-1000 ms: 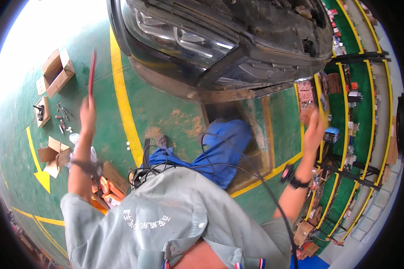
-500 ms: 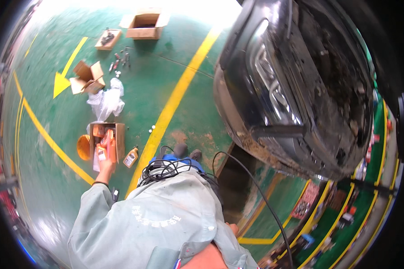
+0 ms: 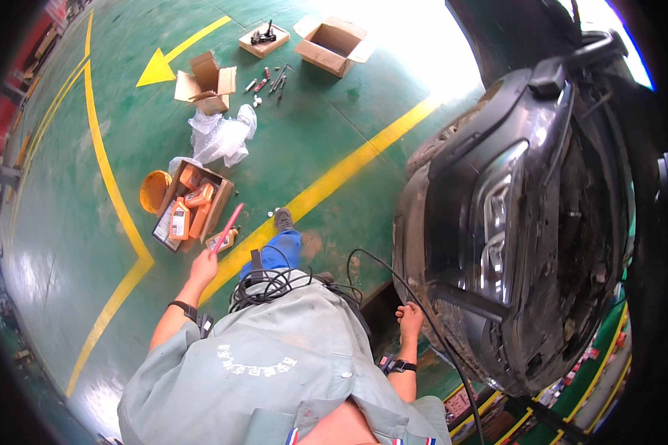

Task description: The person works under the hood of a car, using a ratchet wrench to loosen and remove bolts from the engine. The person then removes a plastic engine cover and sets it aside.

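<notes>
My left hand [image 3: 204, 265] is closed round a long, thin red-pink tool [image 3: 232, 221] that points forward, just beside the cardboard box [image 3: 217, 205] of orange jugs [image 3: 199, 195]. A pale bottle [image 3: 220, 240] lies partly behind the tool. My right hand [image 3: 410, 314] hangs with curled fingers near the bumper of a dark car [image 3: 462, 222]; what it holds, if anything, is hidden. Black cable [image 3: 263, 289] is coiled at my waist, with a loop running past my right hand.
An orange basin [image 3: 154, 190], crumpled wrap [image 3: 219, 137], open cartons [image 3: 329, 48], a shallow box [image 3: 264, 44] and loose tools [image 3: 274, 81] lie on the green floor ahead. A dark floor pit [image 3: 382, 311] is at right, with shelves [image 3: 601, 371] behind the car.
My view has swung right along the floor, so the car moved from overhead to the right side. I have stepped forward; my right hand has reappeared beside the bumper, fingers curled.
</notes>
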`<state>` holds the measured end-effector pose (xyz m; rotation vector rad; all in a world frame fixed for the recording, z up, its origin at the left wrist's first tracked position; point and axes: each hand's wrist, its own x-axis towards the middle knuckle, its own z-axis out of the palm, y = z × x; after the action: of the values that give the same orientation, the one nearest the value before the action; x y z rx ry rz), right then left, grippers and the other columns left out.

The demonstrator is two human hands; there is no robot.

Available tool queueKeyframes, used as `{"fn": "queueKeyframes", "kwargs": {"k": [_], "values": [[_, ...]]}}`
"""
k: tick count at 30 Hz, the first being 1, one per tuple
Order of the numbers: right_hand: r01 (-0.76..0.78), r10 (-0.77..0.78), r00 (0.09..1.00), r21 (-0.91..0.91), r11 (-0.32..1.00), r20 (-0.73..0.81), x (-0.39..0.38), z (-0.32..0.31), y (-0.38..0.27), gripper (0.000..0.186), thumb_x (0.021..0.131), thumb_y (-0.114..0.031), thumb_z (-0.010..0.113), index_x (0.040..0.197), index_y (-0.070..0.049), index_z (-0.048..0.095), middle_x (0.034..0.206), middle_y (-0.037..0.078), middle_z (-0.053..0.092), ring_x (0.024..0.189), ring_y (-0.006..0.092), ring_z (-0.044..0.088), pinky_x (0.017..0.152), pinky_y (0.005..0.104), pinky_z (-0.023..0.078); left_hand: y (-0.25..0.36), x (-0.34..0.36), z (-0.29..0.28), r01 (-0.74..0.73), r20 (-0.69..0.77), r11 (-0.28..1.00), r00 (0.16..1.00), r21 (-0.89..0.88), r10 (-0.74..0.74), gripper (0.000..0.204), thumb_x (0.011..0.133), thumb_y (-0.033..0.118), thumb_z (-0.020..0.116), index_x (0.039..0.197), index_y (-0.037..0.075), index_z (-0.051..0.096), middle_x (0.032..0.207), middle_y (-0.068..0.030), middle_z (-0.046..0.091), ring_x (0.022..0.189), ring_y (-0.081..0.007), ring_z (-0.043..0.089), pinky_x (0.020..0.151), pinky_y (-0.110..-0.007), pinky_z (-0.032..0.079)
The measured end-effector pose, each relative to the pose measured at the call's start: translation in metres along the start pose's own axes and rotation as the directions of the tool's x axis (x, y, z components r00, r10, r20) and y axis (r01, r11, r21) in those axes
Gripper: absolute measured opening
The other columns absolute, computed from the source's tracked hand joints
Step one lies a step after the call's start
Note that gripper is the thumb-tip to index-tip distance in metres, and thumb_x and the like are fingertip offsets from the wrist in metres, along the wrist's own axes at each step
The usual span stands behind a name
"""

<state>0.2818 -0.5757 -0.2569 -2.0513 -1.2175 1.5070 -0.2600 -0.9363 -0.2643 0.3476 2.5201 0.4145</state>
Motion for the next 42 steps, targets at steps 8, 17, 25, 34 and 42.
{"fn": "queueKeyframes", "kwargs": {"k": [8, 17, 25, 34, 42], "values": [[-0.105, 0.124, 0.983, 0.135, 0.985, -0.138, 0.009, 0.051, -0.075, 0.031, 0.102, -0.01, 0.054, 0.13, 0.003, 0.058, 0.094, 0.015, 0.073, 0.065, 0.0173, 0.067, 0.051, 0.0275, 0.049, -0.198, 0.029, 0.03, 0.63, 0.154, 0.773, 0.773, -0.078, -0.615, 0.034, 0.09, 0.021, 0.057, 0.109, -0.001, 0.076, 0.1, -0.0264, 0.073, 0.096, -0.0403, 0.071, 0.085, -0.047, 0.056], [0.135, -0.133, 0.99, -0.057, 0.989, 0.038, 0.09, 0.155, -0.225, 0.028, 0.099, -0.006, 0.055, 0.122, 0.006, 0.066, 0.088, 0.013, 0.074, 0.067, 0.0167, 0.069, 0.059, 0.0282, 0.056, -0.036, 0.144, -0.034, -0.024, -0.158, 0.922, 0.987, -0.385, -0.04, 0.034, 0.101, 0.026, 0.063, 0.129, 0.008, 0.071, 0.112, -0.0201, 0.075, 0.108, -0.0338, 0.073, 0.094, -0.042, 0.055], [0.211, -0.202, 0.977, -0.187, 0.959, 0.063, 0.133, 0.257, -0.326, 0.03, 0.097, -0.007, 0.055, 0.121, 0.007, 0.067, 0.092, 0.016, 0.076, 0.071, 0.0184, 0.073, 0.065, 0.0304, 0.059, -0.069, 0.154, -0.001, 0.227, -0.005, 0.969, 0.973, -0.1, -0.229, 0.036, 0.098, 0.026, 0.053, 0.098, -0.006, 0.07, 0.099, -0.0337, 0.069, 0.099, -0.0519, 0.067, 0.089, -0.055, 0.053], [0.145, -0.127, 0.988, -0.267, 0.953, 0.084, 0.243, 0.333, -0.423, 0.028, 0.094, -0.006, 0.054, 0.113, 0.005, 0.071, 0.088, 0.014, 0.076, 0.069, 0.0185, 0.073, 0.063, 0.0322, 0.058, -0.068, 0.152, -0.005, 0.398, 0.102, 0.905, 0.904, 0.152, -0.414, 0.031, 0.097, 0.026, 0.058, 0.104, 0.001, 0.075, 0.101, -0.0259, 0.074, 0.098, -0.0436, 0.072, 0.083, -0.052, 0.056], [0.181, -0.129, 0.98, -0.402, 0.897, 0.152, 0.345, 0.353, -0.527, 0.029, 0.094, -0.007, 0.053, 0.113, 0.005, 0.072, 0.085, 0.013, 0.075, 0.067, 0.0177, 0.072, 0.058, 0.0325, 0.057, 0.076, 0.287, -0.06, 0.372, -0.14, 0.909, 0.906, -0.188, -0.4, 0.044, 0.107, 0.039, 0.054, 0.134, 0.008, 0.069, 0.123, -0.021, 0.073, 0.116, -0.0365, 0.068, 0.096, -0.044, 0.052]]}}
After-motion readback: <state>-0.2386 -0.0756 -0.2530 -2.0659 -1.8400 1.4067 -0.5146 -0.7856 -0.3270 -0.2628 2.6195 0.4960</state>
